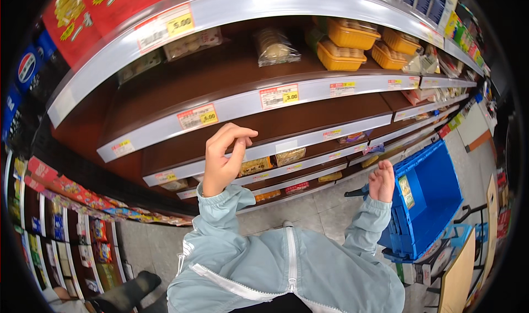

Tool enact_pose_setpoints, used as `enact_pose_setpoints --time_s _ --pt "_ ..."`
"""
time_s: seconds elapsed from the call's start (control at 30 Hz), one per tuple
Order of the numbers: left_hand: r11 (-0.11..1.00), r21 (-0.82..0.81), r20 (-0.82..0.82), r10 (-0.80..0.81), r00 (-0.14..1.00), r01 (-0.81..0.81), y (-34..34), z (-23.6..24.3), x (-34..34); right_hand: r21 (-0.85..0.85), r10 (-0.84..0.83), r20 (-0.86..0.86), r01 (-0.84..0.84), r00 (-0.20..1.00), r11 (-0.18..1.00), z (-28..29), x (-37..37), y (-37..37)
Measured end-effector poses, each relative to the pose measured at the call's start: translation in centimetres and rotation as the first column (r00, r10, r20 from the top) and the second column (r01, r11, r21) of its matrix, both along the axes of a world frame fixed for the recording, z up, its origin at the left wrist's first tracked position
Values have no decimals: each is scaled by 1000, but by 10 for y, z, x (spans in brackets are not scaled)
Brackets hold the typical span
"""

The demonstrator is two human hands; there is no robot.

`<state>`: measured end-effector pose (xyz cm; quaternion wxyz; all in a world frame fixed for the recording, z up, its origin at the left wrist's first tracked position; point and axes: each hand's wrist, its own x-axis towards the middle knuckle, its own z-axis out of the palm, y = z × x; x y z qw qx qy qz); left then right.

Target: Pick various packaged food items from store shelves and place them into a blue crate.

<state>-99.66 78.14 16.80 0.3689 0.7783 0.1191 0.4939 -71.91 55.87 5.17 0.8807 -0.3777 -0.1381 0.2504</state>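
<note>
My left hand (221, 159) is raised in front of the shelf rack, with its fingers loosely bent, the thumb a little apart from them, and nothing held. Behind it runs the brown middle shelf (165, 159) with its pale price strip. My right hand (381, 182) hovers just left of a blue plastic crate (435, 186), fingers curled in and no object visible in them. On the upper shelf lie a clear bag of round pale buns (274, 47) and several orange trays of packaged food (341, 55). Packaged snacks (256, 167) sit on a lower shelf.
Red boxes (77, 20) and dark drink bottles (25, 70) stand at the left. Another rack (71, 247) holds small packets at lower left, near another person's leg (129, 292). Grey tiled floor (322, 205) shows below the shelves. Wooden board edges (457, 274) rise at lower right.
</note>
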Motion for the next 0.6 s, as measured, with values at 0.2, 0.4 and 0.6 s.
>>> enact_pose_setpoints --time_s 0.2,0.4,0.6 --pt "989 -30 194 -136 971 145 -10 2 53 -125 -73 680 213 730 969 77 -9 61" --pt "967 217 249 -188 950 134 -5 39 138 4 -109 844 198 524 980 156 11 134" --pt "990 136 214 10 977 -40 8 54 201 -30 -112 743 200 659 979 179 30 168"
